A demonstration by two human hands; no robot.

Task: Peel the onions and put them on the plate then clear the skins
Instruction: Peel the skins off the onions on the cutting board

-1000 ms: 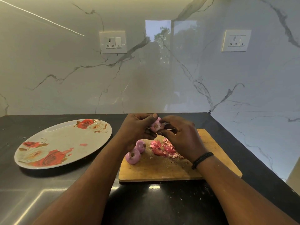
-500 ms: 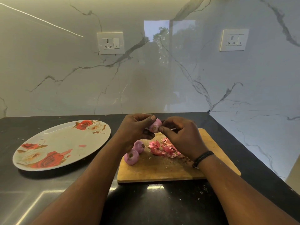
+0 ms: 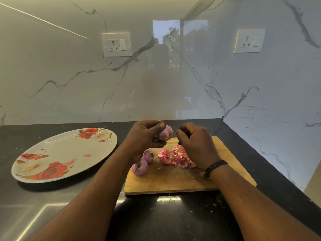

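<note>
My left hand [image 3: 145,136] grips a small pink onion [image 3: 165,133] above the wooden cutting board [image 3: 173,183]. My right hand [image 3: 194,141] hovers just right of it with fingers curled; whether it pinches a bit of skin is hidden. Two peeled pink onions [image 3: 139,167] [image 3: 148,156] lie on the board's left side. A heap of pink onion skins [image 3: 173,157] sits mid-board, partly under my right hand. The white plate with red roses [image 3: 57,150] lies on the counter to the left and bears only a tiny pink scrap.
The black countertop [image 3: 165,216] carries scattered crumbs of skin near the board's front edge. A marble wall with two power sockets [image 3: 116,44] [image 3: 249,40] stands behind, and a side wall closes the right.
My right hand has pulled away from the onion to the right, leaving a small gap. The onion in my left hand shows more of its surface.
</note>
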